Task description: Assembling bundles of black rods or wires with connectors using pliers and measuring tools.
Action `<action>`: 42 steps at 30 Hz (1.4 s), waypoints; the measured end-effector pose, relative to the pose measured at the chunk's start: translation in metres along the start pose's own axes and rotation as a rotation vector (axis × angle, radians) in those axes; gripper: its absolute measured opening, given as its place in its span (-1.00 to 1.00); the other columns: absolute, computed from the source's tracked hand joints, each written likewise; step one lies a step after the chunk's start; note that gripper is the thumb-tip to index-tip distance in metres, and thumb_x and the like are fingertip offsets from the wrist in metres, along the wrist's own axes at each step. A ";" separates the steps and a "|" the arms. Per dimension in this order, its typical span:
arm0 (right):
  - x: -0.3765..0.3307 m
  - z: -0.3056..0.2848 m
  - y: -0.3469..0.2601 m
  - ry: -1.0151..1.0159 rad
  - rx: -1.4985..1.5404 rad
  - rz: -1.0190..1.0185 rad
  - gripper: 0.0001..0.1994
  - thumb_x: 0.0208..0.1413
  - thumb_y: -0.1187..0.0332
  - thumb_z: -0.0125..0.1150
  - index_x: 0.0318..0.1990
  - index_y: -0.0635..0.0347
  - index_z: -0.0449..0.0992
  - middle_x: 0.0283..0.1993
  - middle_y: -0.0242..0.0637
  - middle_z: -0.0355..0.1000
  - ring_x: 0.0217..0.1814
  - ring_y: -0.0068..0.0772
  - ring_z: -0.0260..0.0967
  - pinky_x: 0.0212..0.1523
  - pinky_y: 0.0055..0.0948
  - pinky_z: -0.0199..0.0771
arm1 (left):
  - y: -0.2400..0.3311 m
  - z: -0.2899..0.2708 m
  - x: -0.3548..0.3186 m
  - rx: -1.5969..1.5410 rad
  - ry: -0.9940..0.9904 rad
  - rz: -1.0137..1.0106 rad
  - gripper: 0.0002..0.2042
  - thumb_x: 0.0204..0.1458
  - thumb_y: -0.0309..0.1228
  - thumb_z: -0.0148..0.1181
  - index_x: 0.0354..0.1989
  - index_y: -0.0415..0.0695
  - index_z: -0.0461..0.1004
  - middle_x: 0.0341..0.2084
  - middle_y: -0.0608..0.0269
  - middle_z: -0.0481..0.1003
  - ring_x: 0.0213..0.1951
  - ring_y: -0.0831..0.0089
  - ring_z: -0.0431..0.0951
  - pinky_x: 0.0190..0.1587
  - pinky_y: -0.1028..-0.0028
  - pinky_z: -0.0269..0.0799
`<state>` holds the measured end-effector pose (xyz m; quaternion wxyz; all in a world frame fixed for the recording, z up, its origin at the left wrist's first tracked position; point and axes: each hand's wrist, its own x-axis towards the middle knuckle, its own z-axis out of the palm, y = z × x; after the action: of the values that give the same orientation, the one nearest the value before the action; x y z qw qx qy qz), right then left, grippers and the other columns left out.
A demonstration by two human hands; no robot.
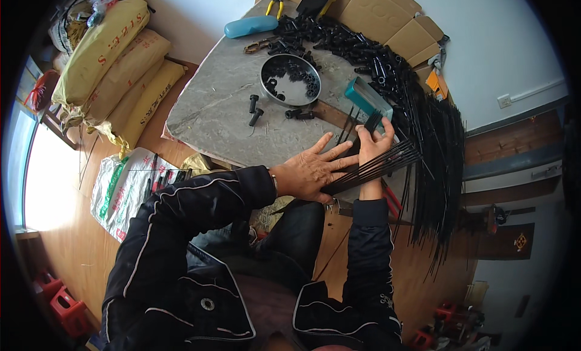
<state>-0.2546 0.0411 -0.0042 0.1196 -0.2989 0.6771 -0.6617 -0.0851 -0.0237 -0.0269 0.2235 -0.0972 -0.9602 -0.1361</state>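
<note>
My left hand (315, 169) lies flat with fingers spread on a fan of thin black rods (387, 163) at the near edge of the grey stone table (212, 109). My right hand (374, 142) pinches the upper ends of a small bunch of these rods beside a teal box (366, 98). A large heap of long black rods (439, 163) hangs over the table's right side. A round metal pan (290, 79) holding black plastic caps sits behind my hands.
A pile of black caps (345, 42) covers the far table, with a blue case (250, 26), pliers (275, 4) and cardboard (378, 15). Yellow sacks (115, 66) are stacked at left, a white sack (124, 184) on the wooden floor.
</note>
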 end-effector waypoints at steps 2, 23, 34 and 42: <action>-0.001 -0.005 -0.018 -0.029 -0.330 -0.068 -0.44 0.06 0.44 0.24 0.18 0.33 0.15 -0.17 -0.13 0.48 -0.19 -0.40 0.43 -0.12 -0.43 0.42 | 0.002 -0.001 0.001 0.053 -0.123 -0.045 -0.18 -0.02 0.26 0.03 0.35 0.04 0.12 0.41 0.15 -0.11 0.43 0.11 -0.24 0.39 -0.08 -0.35; 0.023 0.000 -0.009 -0.125 -0.745 -0.705 -0.88 0.03 0.46 0.18 -0.26 0.21 0.56 -0.23 -0.21 0.45 -0.14 -0.08 0.38 -0.11 -0.18 0.37 | 0.018 -0.006 -0.016 -0.067 -0.057 -0.047 -0.14 -0.12 0.12 0.23 0.23 -0.32 0.21 0.36 -0.10 -0.04 0.42 0.06 -0.13 0.40 0.15 -0.13; 0.056 -0.006 -0.022 -0.296 -0.802 -0.603 -0.86 0.06 0.41 0.15 -0.27 0.24 0.56 -0.28 -0.13 0.49 -0.18 -0.06 0.46 -0.15 -0.28 0.43 | 0.018 -0.017 -0.011 -0.039 -0.107 -0.152 -0.02 -0.25 0.22 0.28 0.28 -0.23 0.17 0.37 -0.14 -0.09 0.41 -0.07 -0.17 0.38 0.06 -0.18; 0.146 -0.026 -0.004 -0.372 -1.026 -0.225 -0.87 0.00 0.28 0.21 -0.40 0.11 0.57 -0.38 -0.21 0.48 -0.24 -0.07 0.45 -0.24 -0.15 0.42 | 0.012 -0.026 -0.010 -0.064 -0.176 -0.137 -0.06 -0.21 0.20 0.26 0.28 -0.24 0.20 0.37 -0.08 -0.05 0.39 -0.05 -0.11 0.38 0.10 -0.16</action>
<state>-0.3840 -0.0199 0.0363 0.0050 -0.5011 0.8438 -0.1919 -0.0633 -0.0217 -0.0068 0.1252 -0.0498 -0.9758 -0.1725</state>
